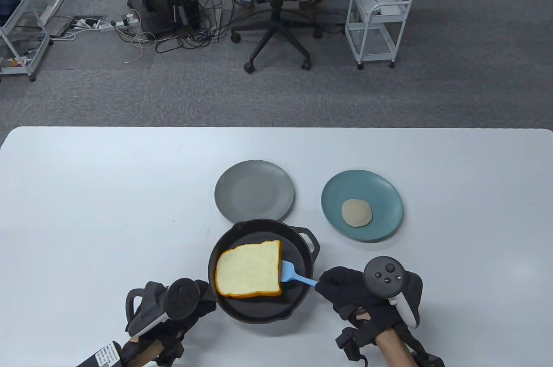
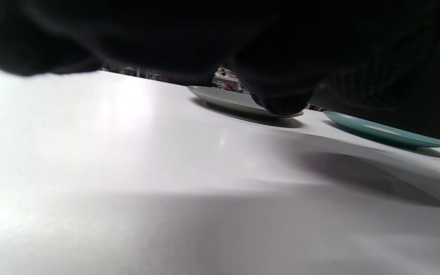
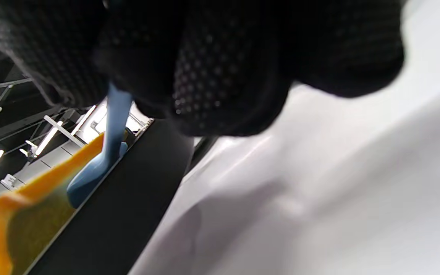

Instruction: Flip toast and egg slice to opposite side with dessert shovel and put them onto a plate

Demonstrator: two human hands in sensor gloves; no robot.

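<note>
Table view laid out what neither wrist camera could: a black skillet point(image 1: 263, 272) at six o'clock on the white table point(image 1: 108, 194), with a slice of toast point(image 1: 248, 272) lying in it, pale face up, leaning toward the pan's nine o'clock side. At the toast's three o'clock edge the blue dessert shovel point(image 1: 290, 274) had its blade touching or tucked just under the crust, and its handle ran off toward four o'clock into the right hand point(image 1: 363, 298), whose gloved fingers were curled tight around it. A grey plate point(image 1: 255, 190) sat just beyond the pan at twelve o'clock, and a teal plate point(image 1: 362, 205) at about two o'clock carried the egg slice point(image 1: 357, 213), pale side up. The left hand point(image 1: 173, 311) sat at the pan's eight o'clock, right against the rim; whether it gripped the pan's handle I could not tell, since the tracker covered the fingers. Left wrist view showed mostly dark glove, with both plates seen edge-on past it and no pan or toast. Right wrist view alone gave the underside: the shovel's blade against the toast's orange crust above the pan's rim, all blurred.
</note>
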